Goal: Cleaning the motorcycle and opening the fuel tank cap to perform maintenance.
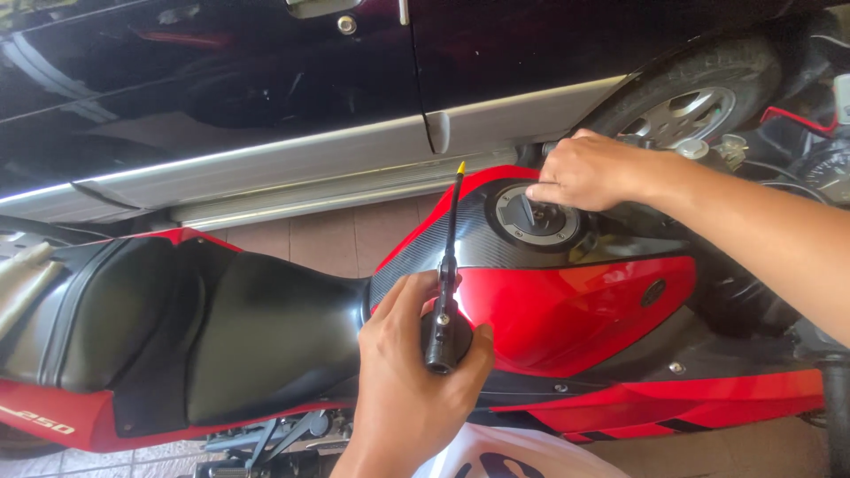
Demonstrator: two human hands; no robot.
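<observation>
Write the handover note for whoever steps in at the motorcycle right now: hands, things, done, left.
Left hand: closed around the black handle of a long thin tool with a yellow tip, held upright beside the tank, touching nothing else.
Right hand: fingers on the round fuel cap on top of the red fuel tank, at the key standing in its lock.
Around: black seat to the left; a dark car parked close behind the motorcycle.
Done: key is in the cap.
Left: cap lies flat and looks shut; the tool has not gone into the tank.
</observation>
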